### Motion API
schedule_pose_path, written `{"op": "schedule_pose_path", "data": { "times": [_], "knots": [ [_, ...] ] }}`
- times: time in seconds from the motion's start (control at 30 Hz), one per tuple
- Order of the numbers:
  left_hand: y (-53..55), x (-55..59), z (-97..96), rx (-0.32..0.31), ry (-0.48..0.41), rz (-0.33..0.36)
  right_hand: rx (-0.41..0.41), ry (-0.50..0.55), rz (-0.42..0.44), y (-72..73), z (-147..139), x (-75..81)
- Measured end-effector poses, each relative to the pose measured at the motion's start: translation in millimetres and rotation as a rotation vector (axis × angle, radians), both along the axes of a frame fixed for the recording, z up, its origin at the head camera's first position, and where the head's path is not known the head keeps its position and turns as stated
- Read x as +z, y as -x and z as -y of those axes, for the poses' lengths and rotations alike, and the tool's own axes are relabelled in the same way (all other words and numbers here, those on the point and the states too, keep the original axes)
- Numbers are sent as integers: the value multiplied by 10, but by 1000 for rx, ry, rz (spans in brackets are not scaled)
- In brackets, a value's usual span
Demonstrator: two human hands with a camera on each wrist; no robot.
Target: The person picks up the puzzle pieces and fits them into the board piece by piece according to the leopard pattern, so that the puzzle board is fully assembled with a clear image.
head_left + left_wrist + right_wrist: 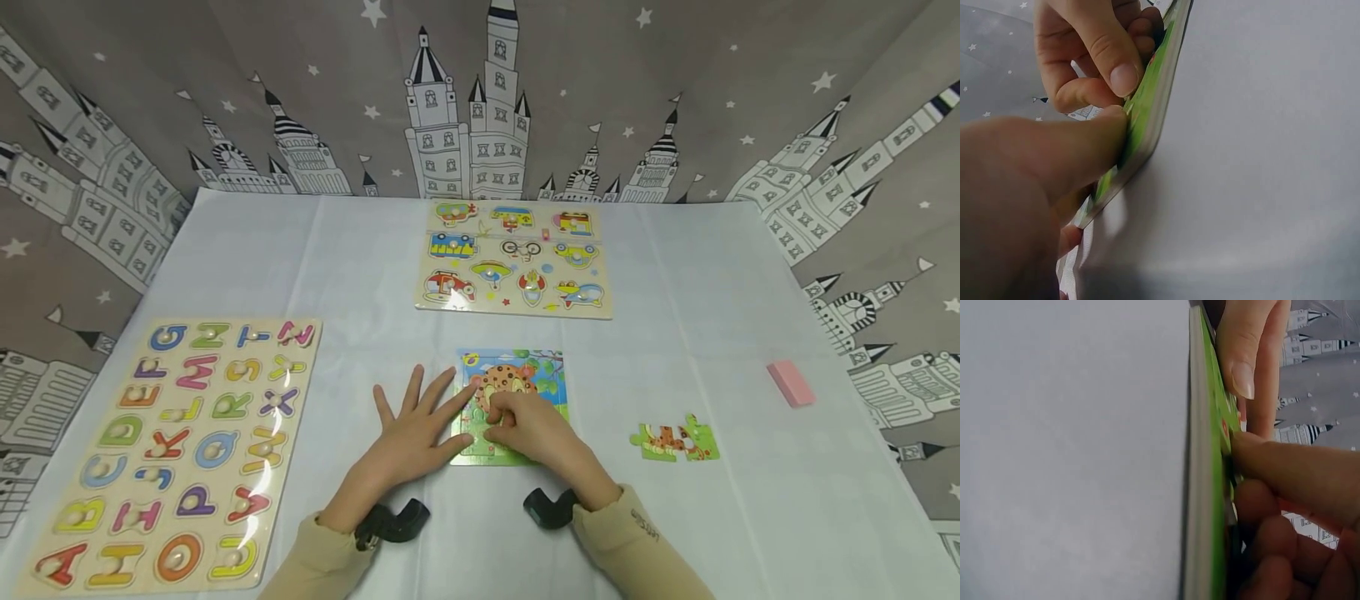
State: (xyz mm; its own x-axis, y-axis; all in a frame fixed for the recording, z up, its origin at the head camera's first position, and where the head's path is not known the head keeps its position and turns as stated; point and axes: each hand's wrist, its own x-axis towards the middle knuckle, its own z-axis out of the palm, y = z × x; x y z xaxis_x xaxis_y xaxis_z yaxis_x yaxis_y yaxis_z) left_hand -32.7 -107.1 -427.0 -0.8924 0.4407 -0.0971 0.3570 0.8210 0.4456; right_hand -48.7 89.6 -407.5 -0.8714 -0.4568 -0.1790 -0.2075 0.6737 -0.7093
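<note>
A square jigsaw puzzle [552, 392] with a spotted animal, blue sky and green grass lies before me. My left hand [412, 442] spreads its fingers over the puzzle's left side, thumb and index fingertip touching it. Curled over the lower middle of the puzzle is my right hand [536, 429], whose thumb and index finger pinch at a green puzzle piece [477, 427]. In the left wrist view, the right thumb [1124, 78] comes down close to the left thumb [1107, 134] at the board's green edge. The right hand's curled fingers [1272, 544] cover part of the board in the right wrist view.
Joined loose puzzle pieces [677, 440] lie to the right, and a pink block [791, 383] farther right. A wooden alphabet board [288, 492] takes up the left side. A vehicle peg board [513, 310] stands behind the puzzle, near the castle-print curtain [570, 100].
</note>
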Motion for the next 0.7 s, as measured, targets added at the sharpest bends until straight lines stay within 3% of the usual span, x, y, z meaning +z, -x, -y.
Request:
{"op": "schedule_pose_path", "data": {
  "times": [0.4,0.7],
  "knots": [
    [-7,-27,-32,39,-16,-16,19,28,8,12,-44,24],
    [15,-11,2,-14,-61,6,22,33,-16,16,-42,-15]
  ]
}}
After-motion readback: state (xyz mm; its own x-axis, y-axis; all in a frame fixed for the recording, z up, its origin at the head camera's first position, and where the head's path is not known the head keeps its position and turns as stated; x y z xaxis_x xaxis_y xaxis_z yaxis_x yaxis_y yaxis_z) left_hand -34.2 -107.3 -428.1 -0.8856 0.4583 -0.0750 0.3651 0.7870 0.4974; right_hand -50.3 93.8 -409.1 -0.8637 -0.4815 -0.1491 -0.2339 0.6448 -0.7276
